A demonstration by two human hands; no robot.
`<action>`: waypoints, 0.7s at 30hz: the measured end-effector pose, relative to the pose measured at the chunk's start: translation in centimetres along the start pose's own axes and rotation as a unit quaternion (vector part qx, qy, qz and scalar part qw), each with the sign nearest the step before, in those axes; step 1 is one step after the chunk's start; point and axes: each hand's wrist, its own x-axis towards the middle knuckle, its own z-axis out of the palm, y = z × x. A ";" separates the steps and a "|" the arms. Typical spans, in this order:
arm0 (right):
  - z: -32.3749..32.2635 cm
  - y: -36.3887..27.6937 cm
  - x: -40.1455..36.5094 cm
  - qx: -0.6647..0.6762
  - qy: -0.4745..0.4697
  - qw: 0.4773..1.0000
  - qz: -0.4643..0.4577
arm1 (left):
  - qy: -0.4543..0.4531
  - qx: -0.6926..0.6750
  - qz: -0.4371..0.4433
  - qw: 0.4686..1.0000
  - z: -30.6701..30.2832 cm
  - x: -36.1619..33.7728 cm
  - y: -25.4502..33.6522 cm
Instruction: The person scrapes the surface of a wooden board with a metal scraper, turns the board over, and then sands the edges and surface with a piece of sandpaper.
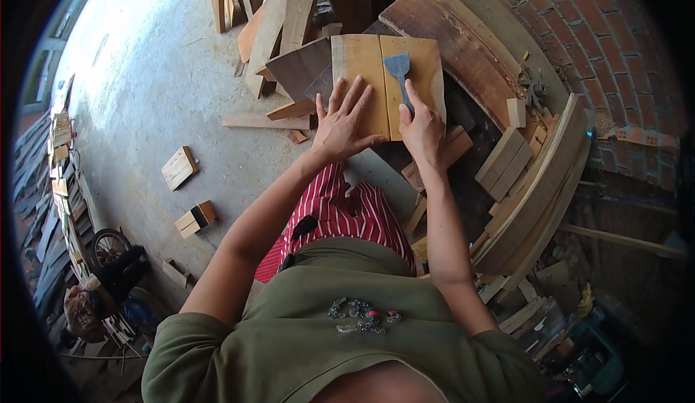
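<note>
A light wooden panel [416,45], with a dark seam running down its middle, lies in front of me. My left hand [343,122] rests on its left half, fingers spread flat over the wood. In my right hand [422,129] is a putty knife [398,69], gripped by its handle with the index finger stretched along it. The wide grey blade points away from me and lies over the panel's right half. My right palm hides most of the handle.
Planks [279,34] lean beyond the panel on the left. A brown board [449,34] lies to the right, near a brick wall [586,34]. Curved timber [539,186] stands at my right. Small wood blocks [179,168] lie on the concrete floor [137,106]. A person [90,305] is at lower left.
</note>
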 end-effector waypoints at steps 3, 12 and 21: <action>0.2 0.0 0.8 0.031 0.020 0.999 -0.011 | 0.004 -0.010 -0.002 1.000 0.1 -0.2 0.2; 0.1 0.1 0.9 0.023 0.014 1.000 -0.015 | -0.010 -0.005 -0.003 1.000 -0.1 -0.2 0.3; -0.1 -0.3 1.6 0.019 -0.002 1.000 0.009 | -0.005 -0.013 -0.005 1.000 -0.4 -0.2 0.4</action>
